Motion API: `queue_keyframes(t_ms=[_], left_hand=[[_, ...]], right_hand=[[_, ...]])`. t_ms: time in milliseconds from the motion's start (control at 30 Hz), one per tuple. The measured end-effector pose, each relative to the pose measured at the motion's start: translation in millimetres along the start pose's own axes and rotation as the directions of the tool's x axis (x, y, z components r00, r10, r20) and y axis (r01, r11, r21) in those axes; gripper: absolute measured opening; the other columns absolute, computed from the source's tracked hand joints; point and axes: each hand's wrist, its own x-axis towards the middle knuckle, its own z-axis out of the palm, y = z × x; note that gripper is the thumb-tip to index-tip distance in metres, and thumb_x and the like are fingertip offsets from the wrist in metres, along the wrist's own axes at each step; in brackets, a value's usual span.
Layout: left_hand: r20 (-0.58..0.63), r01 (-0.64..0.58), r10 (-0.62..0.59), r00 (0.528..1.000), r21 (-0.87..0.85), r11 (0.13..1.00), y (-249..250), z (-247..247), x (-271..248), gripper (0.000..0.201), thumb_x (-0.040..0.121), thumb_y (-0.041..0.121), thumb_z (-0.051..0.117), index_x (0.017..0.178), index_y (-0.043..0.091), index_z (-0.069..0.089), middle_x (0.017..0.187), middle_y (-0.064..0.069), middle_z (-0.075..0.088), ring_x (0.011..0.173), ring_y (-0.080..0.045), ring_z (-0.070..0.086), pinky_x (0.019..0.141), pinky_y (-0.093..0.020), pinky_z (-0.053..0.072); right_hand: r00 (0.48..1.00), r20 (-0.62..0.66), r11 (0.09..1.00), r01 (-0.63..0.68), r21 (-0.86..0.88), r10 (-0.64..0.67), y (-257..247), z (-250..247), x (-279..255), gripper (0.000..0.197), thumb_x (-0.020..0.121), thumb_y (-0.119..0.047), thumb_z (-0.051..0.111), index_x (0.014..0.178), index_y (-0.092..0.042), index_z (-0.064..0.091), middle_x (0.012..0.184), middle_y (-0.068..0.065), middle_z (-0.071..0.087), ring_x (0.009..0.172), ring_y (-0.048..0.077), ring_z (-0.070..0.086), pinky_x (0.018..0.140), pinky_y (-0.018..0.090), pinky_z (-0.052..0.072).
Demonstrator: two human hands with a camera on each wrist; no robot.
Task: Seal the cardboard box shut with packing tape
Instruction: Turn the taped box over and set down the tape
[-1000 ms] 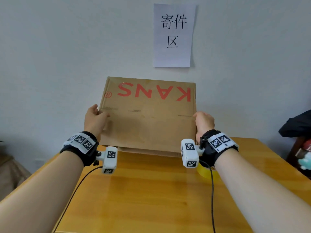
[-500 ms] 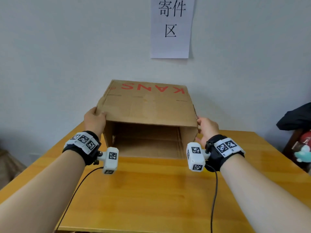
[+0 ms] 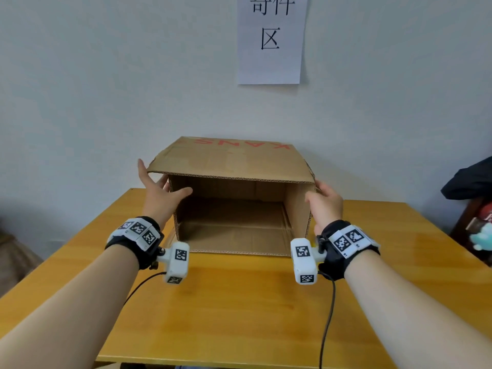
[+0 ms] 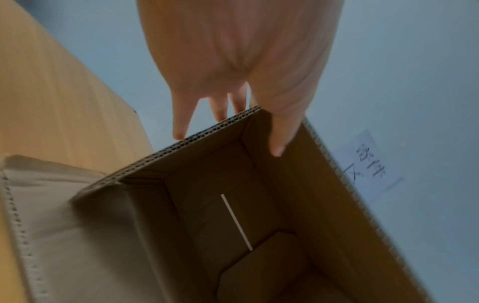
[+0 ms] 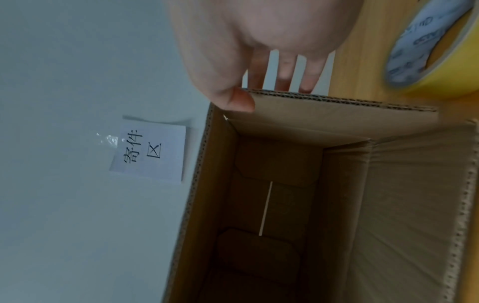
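Observation:
The cardboard box [image 3: 231, 161] lies on its side on the table, red "KANS" print on its upper face, its open end towards me. The far end's flaps are folded shut with a thin slit of light between them [image 5: 265, 207]. My left hand [image 3: 157, 193] straddles the left edge of the opening, thumb inside, straight fingers [image 4: 181, 123] outside. On the other side, my right hand [image 3: 324, 203] pinches the right side flap [image 5: 337, 114], thumb on its inner face and fingers behind. A yellow roll of packing tape [image 5: 440, 51] lies on the table beside the right hand.
The wooden table [image 3: 239, 302] stands against a pale wall with a paper sign [image 3: 270, 38] above the box. A dark garment [image 3: 471, 179] and a toy [image 3: 482, 235] sit past the table's right edge. Cables run from both wrist cameras across the tabletop.
The box, held up with its printed face towards me, has tipped back onto the table so its opening faces me. Both hands have moved to the opening's side edges.

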Motion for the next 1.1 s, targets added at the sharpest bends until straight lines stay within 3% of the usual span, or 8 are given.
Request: queue_keyframes(t_ms=[133, 267, 367, 433, 533, 700, 867, 1100], left_hand=[[-0.036, 0.035, -0.033, 0.999, 0.063, 0.997, -23.2, -1.8, 2.6, 0.111, 0.090, -0.002, 0.066, 0.154, 0.040, -0.014, 0.150, -0.008, 0.046, 0.127, -0.024, 0.056, 0.103, -0.043, 0.045], [0.023, 0.247, -0.273, 0.962, 0.356, 0.901, -53.6, -10.1, 13.7, 0.071, 0.093, 0.016, 0.067, 0.154, 0.022, 0.030, 0.143, -0.013, 0.053, 0.116, -0.031, 0.057, 0.095, -0.050, 0.051], [0.031, 0.350, -0.396, 0.918, 0.407, 0.844, -72.1, -12.4, 19.2, 0.055, 0.093, 0.015, 0.067, 0.145, 0.017, 0.049, 0.129, -0.020, 0.061, 0.114, -0.038, 0.060, 0.083, -0.043, 0.052], [0.035, 0.342, -0.395, 0.918, 0.434, 0.833, -80.8, -10.4, 23.2, 0.054, 0.091, 0.011, 0.068, 0.143, 0.014, 0.052, 0.115, -0.023, 0.066, 0.093, -0.035, 0.065, 0.075, -0.040, 0.053], [-0.004, 0.338, -0.381, 0.924, 0.469, 0.816, -86.0, -3.9, 26.5, 0.048, 0.093, 0.008, 0.065, 0.139, 0.010, 0.053, 0.123, -0.022, 0.064, 0.108, -0.038, 0.063, 0.089, -0.041, 0.052], [-0.064, 0.298, -0.306, 0.950, 0.486, 0.822, -89.4, -1.9, 26.8, 0.023, 0.098, 0.009, 0.055, 0.117, 0.000, 0.063, 0.106, -0.018, 0.065, 0.089, -0.029, 0.055, 0.078, -0.034, 0.044], [-0.087, 0.271, -0.262, 0.961, 0.478, 0.835, -78.7, -6.3, 16.5, 0.026, 0.100, 0.008, 0.050, 0.123, 0.001, 0.061, 0.097, -0.014, 0.060, 0.083, -0.027, 0.054, 0.071, -0.031, 0.042], [-0.126, 0.128, -0.074, 0.989, 0.494, 0.860, -32.5, -14.3, 2.9, 0.036, 0.103, 0.025, 0.045, 0.135, 0.014, 0.058, 0.126, -0.013, 0.065, 0.110, -0.036, 0.060, 0.091, -0.039, 0.046]], right_hand=[[0.983, 0.092, 0.980, -0.144, -0.134, 0.157, 20.1, 0.7, 4.8, 0.051, 0.084, 0.004, 0.058, 0.133, -0.009, 0.059, 0.122, 0.012, 0.064, 0.098, 0.024, 0.058, 0.073, 0.031, 0.047], [0.941, 0.126, 0.917, -0.266, -0.299, 0.314, 39.7, 1.3, 11.5, 0.061, 0.094, 0.004, 0.055, 0.151, -0.006, 0.035, 0.146, 0.017, 0.047, 0.132, 0.035, 0.046, 0.107, 0.047, 0.042], [0.929, 0.123, 0.881, -0.282, -0.380, 0.350, 49.9, 2.7, 15.4, 0.053, 0.099, 0.002, 0.053, 0.149, 0.001, 0.035, 0.147, 0.021, 0.046, 0.134, 0.039, 0.044, 0.110, 0.048, 0.041], [0.919, 0.119, 0.856, -0.295, -0.425, 0.376, 55.1, 5.1, 17.5, 0.045, 0.100, -0.001, 0.053, 0.144, 0.004, 0.041, 0.146, 0.022, 0.046, 0.133, 0.040, 0.045, 0.109, 0.049, 0.042], [0.911, 0.110, 0.860, -0.327, -0.392, 0.397, 59.2, 10.3, 18.7, 0.052, 0.101, -0.012, 0.055, 0.148, -0.001, 0.038, 0.152, 0.019, 0.041, 0.137, 0.039, 0.040, 0.111, 0.050, 0.041], [0.910, 0.078, 0.860, -0.352, -0.370, 0.406, 57.9, 14.2, 20.8, 0.046, 0.103, -0.022, 0.051, 0.142, 0.002, 0.043, 0.146, 0.021, 0.047, 0.133, 0.040, 0.045, 0.110, 0.049, 0.041], [0.927, 0.060, 0.889, -0.335, -0.312, 0.370, 48.4, 14.1, 10.2, 0.050, 0.104, -0.026, 0.049, 0.145, 0.001, 0.041, 0.148, 0.021, 0.046, 0.134, 0.040, 0.044, 0.111, 0.050, 0.039], [0.993, 0.005, 0.964, -0.116, -0.240, 0.121, 12.3, -4.5, -7.1, 0.053, 0.105, -0.033, 0.044, 0.141, 0.006, 0.042, 0.133, 0.023, 0.054, 0.123, 0.039, 0.052, 0.101, 0.046, 0.041]])
